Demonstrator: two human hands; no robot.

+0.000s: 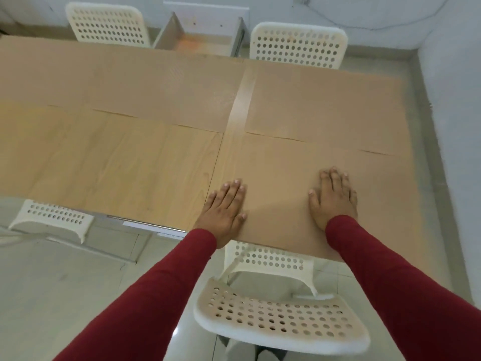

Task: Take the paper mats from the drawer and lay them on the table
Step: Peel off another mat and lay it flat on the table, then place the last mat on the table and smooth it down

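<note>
Three brown paper mats lie flat on the light wood worktop (117,162). The near-right mat (312,173) covers the near right corner of the worktop, reaching its near edge and its right edge. The far-right mat (325,105) covers the far right corner; its near border meets the near-right mat along a thin seam. The far-left mat (117,82) runs along the far edge of the worktop toward the far left corner. A narrow strip of bare worktop shows between the two far mats. The near left part of the worktop is bare wood.

The left hand (223,207) rests palm down at the left border of the near-right mat, close to the near edge of the worktop, fingers extended and flat, gripping nothing. The right hand (334,196) rests palm down on the same mat, nearer its middle, fingers likewise extended and flat, gripping nothing. Both forearms wear red sleeves (166,287).

The drawer (200,35) stands pulled out beyond the far edge of the worktop, between two white perforated chairs (296,45). A third chair (281,319) stands at the near edge below the hands, and a fourth (52,217) at the near left.
</note>
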